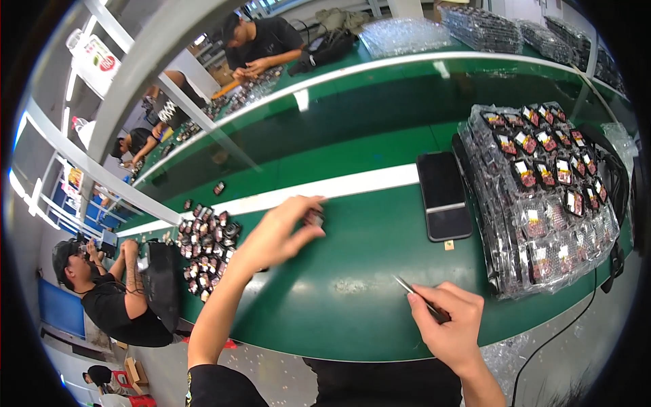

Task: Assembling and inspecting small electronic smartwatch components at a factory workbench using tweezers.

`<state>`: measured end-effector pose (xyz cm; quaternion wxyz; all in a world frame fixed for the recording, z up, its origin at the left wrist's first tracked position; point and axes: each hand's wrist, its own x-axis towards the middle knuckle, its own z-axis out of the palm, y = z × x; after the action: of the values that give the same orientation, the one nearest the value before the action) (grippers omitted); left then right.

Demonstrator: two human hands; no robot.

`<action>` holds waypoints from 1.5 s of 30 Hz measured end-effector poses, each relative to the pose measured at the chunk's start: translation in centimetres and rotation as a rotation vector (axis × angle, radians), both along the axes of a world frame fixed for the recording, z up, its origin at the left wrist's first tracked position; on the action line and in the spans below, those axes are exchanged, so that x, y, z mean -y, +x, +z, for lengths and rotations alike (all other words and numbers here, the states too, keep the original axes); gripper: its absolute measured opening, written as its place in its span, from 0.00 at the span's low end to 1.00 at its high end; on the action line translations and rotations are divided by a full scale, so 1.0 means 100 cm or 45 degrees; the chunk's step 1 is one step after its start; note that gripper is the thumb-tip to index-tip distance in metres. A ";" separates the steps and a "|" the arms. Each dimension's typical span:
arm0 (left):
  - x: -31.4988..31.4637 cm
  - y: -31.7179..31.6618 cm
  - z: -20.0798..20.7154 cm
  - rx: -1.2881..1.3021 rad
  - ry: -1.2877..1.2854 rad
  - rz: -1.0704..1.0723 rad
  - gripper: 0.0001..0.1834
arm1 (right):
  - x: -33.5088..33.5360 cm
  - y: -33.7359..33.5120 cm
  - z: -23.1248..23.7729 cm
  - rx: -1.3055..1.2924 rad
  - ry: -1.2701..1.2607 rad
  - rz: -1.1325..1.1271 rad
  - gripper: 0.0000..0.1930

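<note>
My left hand [281,234] is over the middle of the green work surface, thumb and fingers closed round a small dark part [314,218]; the part is blurred and mostly covered by the fingers. To its left lies a heap of small black parts with shiny, pale faces [207,247]. Lower right, my right hand [451,322] grips slim metal tweezers [409,287], their pointed tip aimed up and left over the table. The tip touches nothing I can see.
A black phone-like slab [444,197] lies beyond my right hand. Right of it rise stacked clear blister trays [542,197] with similar parts on top. A white rail [359,182] crosses the bench [325,319]. Co-workers sit at left [112,292] and across [261,47].
</note>
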<state>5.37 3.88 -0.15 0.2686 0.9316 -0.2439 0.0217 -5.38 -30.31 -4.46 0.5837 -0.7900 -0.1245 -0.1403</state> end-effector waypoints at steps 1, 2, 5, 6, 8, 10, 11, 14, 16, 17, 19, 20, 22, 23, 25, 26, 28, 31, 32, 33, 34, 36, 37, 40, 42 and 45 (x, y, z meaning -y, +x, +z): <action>0.024 -0.013 0.005 -0.120 -0.023 -0.128 0.36 | 0.001 0.002 0.002 0.007 -0.002 -0.027 0.08; 0.041 -0.027 0.009 -0.177 -0.025 -0.189 0.38 | 0.001 0.002 0.000 0.021 0.005 -0.039 0.08; 0.060 -0.048 0.014 -0.348 -0.113 -0.329 0.45 | -0.001 0.004 0.008 0.022 -0.040 -0.018 0.08; 0.060 -0.050 0.010 -0.253 -0.135 -0.362 0.46 | -0.001 0.004 0.005 0.009 -0.053 -0.016 0.08; 0.058 -0.049 0.005 -0.094 -0.161 -0.353 0.50 | -0.002 0.005 0.005 -0.010 -0.081 -0.012 0.08; 0.054 -0.051 0.003 0.017 -0.103 -0.257 0.54 | -0.002 0.006 0.006 -0.008 -0.117 0.002 0.08; 0.055 -0.053 0.003 0.054 -0.077 -0.194 0.54 | -0.002 0.007 0.006 -0.026 -0.130 0.005 0.08; 0.056 -0.057 -0.001 0.082 -0.004 -0.125 0.51 | -0.001 0.007 0.006 -0.017 -0.166 0.010 0.09; 0.057 -0.059 -0.001 0.116 0.061 -0.082 0.51 | -0.002 0.007 0.006 -0.032 -0.174 0.021 0.09; 0.056 -0.059 -0.004 0.101 0.056 -0.072 0.51 | -0.003 0.007 0.006 -0.030 -0.173 0.024 0.09; 0.055 -0.060 -0.009 0.106 0.102 -0.068 0.50 | -0.002 0.007 0.007 -0.049 -0.191 0.046 0.09; 0.058 -0.061 -0.005 0.036 0.122 -0.045 0.45 | -0.002 0.007 0.007 -0.051 -0.205 0.050 0.10; 0.052 -0.060 -0.011 0.023 0.109 -0.085 0.41 | -0.002 0.007 0.008 -0.046 -0.214 0.057 0.10; 0.050 -0.059 -0.014 0.021 0.102 -0.127 0.36 | -0.002 0.007 0.008 -0.030 -0.218 0.062 0.10; 0.052 -0.059 -0.014 -0.036 0.032 -0.106 0.30 | -0.002 0.007 0.006 -0.029 -0.209 0.066 0.10; 0.053 -0.059 -0.013 -0.064 0.003 -0.149 0.31 | -0.002 0.007 0.006 -0.020 -0.199 0.069 0.10; 0.056 -0.061 -0.013 -0.104 -0.029 -0.198 0.32 | -0.001 0.007 0.008 -0.025 -0.197 0.096 0.10; 0.065 -0.066 -0.013 -0.181 -0.189 -0.246 0.32 | 0.001 0.007 0.005 -0.043 -0.156 0.159 0.11; 0.067 -0.067 -0.012 -0.198 -0.174 -0.286 0.31 | 0.002 0.007 0.004 -0.050 -0.117 0.197 0.11; 0.068 -0.067 -0.012 -0.215 -0.161 -0.326 0.31 | 0.003 0.007 0.003 -0.069 -0.122 0.188 0.11; 0.069 -0.069 -0.014 -0.225 -0.158 -0.315 0.31 | 0.004 0.007 0.002 -0.065 -0.157 0.232 0.11; 0.070 -0.070 -0.011 -0.245 -0.138 -0.308 0.31 | 0.003 0.008 0.001 -0.079 -0.191 0.276 0.11; 0.071 -0.069 -0.010 -0.245 -0.117 -0.305 0.31 | 0.000 0.009 0.001 -0.053 -0.198 0.276 0.11; 0.071 -0.066 -0.012 -0.241 -0.115 -0.309 0.32 | 0.000 0.010 0.000 -0.022 -0.225 0.274 0.11; 0.071 -0.065 -0.012 -0.244 -0.099 -0.313 0.32 | -0.001 0.011 -0.001 -0.011 -0.240 0.276 0.12; 0.071 -0.065 -0.015 -0.224 -0.104 -0.316 0.32 | -0.003 0.010 -0.003 -0.003 -0.250 0.269 0.12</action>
<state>-1.18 -3.20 -1.61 0.3272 0.8810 -0.3314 -0.0836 -4.36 -30.00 -4.74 0.5152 -0.8260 -0.2196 -0.0641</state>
